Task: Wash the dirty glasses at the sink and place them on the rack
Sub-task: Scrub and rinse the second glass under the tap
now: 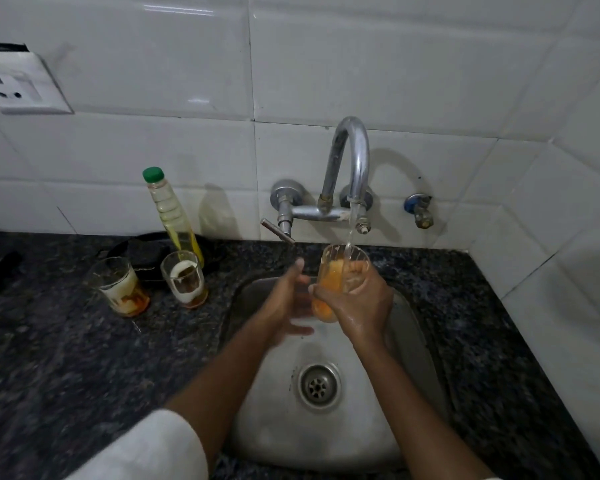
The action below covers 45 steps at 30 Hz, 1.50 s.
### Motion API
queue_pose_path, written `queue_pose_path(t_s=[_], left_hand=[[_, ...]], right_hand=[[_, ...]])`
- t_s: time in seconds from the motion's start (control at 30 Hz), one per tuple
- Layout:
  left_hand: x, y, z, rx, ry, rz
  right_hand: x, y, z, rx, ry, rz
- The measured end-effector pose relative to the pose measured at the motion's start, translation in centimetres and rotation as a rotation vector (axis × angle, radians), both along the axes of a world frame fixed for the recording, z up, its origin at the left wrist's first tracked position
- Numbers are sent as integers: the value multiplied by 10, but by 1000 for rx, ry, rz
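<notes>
Gripping a glass (340, 282) w/ orange residue, the right hand (357, 303) has fingers curled round its body and holds it over the sink (413, 327), near the back rim. Tap (347, 161) is running; stream drops straight into the glass mouth. Left hand (288, 303) sits just beside the glass on its left, fingers straight-ish, blurred, so can't tell if it's touching; holds nothing. Two more dirty glasses stand upright on the counter (66, 341) left of the sink: left glass (120, 287) w/ white + orange-brown dregs, right glass (185, 280) w/ white film, both near the sink's back-left corner. Oil bottle (172, 216), green cap, stands behind them near the wall. Socket (14, 84) on tiles at top left. Drain (319, 386) visible in basin.
</notes>
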State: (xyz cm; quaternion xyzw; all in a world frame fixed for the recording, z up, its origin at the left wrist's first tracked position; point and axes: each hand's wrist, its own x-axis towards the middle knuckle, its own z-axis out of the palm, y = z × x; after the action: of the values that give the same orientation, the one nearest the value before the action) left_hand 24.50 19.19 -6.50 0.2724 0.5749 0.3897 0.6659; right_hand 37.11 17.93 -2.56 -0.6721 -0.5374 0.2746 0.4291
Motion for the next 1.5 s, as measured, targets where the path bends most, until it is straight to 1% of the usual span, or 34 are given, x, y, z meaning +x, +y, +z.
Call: queue_pose_path(t_s=[0.07,0.13,0.2,0.23,0.3,0.33,0.37,0.4,0.47,0.53,0.57,0.67,0.7,0.73,0.77,0.83,0.87,0.9,0.93,1.0,1.03,1.07,1.1,1.13,1.17,1.2,1.23,1.27,1.3,1.33,1.37,1.4,1.47,1.5], left_hand=[[25,-15,-16,-49,-320,2],[43,-18,-21,-21,-614,118],[48,-11,-21,5,-781,242],[47,-7,-22,5,-795,279],[38,0,-25,-34,-743,276],[34,4,-28,-49,-697,253],[31,7,-29,-57,-654,224],[29,9,-29,-61,-620,192],[27,11,-28,-63,-567,131],[26,11,-28,-52,-549,126],[26,10,-30,-34,-585,159],[36,3,-42,47,-828,295],[38,5,-46,58,-889,315],[37,8,-47,60,-899,319],[31,12,-46,58,-837,305],[18,21,-43,21,-567,212],[15,23,-42,0,-443,162],[14,22,-44,-2,-393,149],[17,19,-42,21,-444,163],[26,12,-44,33,-657,228],[28,13,-48,29,-719,262],[27,14,-46,24,-738,266],[22,18,-45,29,-648,236],[17,23,-44,21,-536,190],[14,27,-44,6,-405,138],[13,29,-42,9,-340,93],[13,28,-42,44,-358,82],[14,26,-45,68,-460,94],[16,21,-46,83,-601,149],[19,19,-50,77,-739,202],[19,19,-52,78,-795,232],[17,22,-52,66,-766,235],[10,33,-51,14,-501,170],[8,35,-50,-11,-393,125]], right_hand=[[-6,1,-4,7,50,-33],[-10,2,-8,-16,123,-29],[-6,5,-13,-76,134,50],[0,4,-13,-71,93,69],[18,-1,-8,150,-72,52],[27,-3,-3,323,-175,82],[36,-5,4,416,-288,179],[42,-5,9,403,-382,331],[46,1,15,160,-611,660],[44,10,10,40,-707,814],[38,16,4,46,-621,782],[13,28,-7,-95,-108,436],[7,27,-9,-84,-86,407],[9,27,-10,-62,-116,461],[15,30,-16,-45,-226,614],[31,31,-23,-21,-672,889],[37,29,-24,-41,-751,923],[36,28,-30,3,-675,887],[28,26,-34,37,-509,761],[5,23,-29,5,-122,478],[-4,21,-27,-32,-70,462],[-3,21,-26,-28,-163,523],[2,19,-30,-62,-352,647],[10,18,-32,-99,-642,761],[20,19,-35,-103,-810,782],[23,21,-39,-133,-788,720],[16,20,-37,-142,-622,629],[6,21,-36,-180,-369,509],[-4,22,-32,-221,-37,381],[-13,21,-29,-229,161,313],[-14,19,-27,-174,168,344],[-7,20,-31,-73,-35,475],[8,21,-38,-9,-712,742],[17,25,-43,4,-904,790]])
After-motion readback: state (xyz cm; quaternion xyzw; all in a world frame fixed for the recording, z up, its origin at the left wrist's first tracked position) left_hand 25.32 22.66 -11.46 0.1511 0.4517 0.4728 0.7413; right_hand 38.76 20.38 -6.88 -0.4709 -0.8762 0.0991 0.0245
